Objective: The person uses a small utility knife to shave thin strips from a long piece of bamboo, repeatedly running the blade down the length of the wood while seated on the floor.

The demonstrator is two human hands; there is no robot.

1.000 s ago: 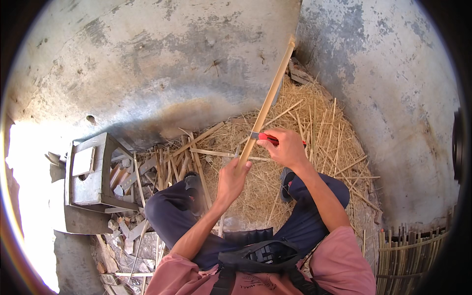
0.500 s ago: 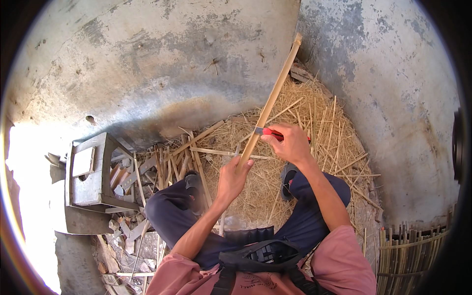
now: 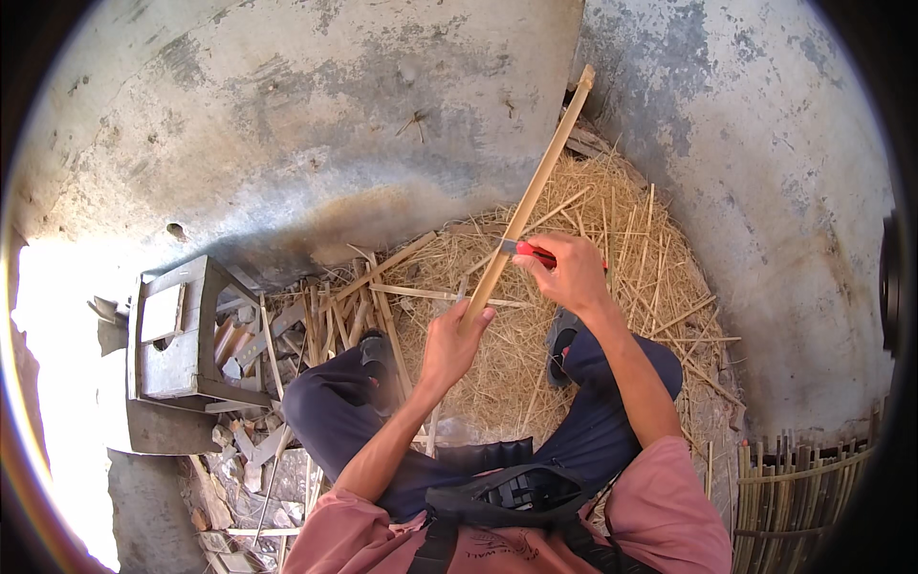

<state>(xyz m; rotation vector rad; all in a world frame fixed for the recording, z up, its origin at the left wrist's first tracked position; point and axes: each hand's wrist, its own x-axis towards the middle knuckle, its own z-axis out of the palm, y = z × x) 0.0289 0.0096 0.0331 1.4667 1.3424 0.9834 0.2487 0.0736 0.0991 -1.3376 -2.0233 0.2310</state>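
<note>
The bamboo strip (image 3: 529, 196) is held slanting up and away to the right, its lower end gripped by the left hand (image 3: 453, 342) (fingers closed around it), while the red-handled knife (image 3: 528, 252) is pinched against its middle by the right hand (image 3: 572, 271).

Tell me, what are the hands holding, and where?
The left hand grips the lower end of a long bamboo strip. The right hand holds a red-handled knife by its handle, against the strip.

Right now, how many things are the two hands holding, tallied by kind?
Long tan bamboo strip, in the left hand: 1
Red-handled knife, in the right hand: 1
Total: 2
</note>
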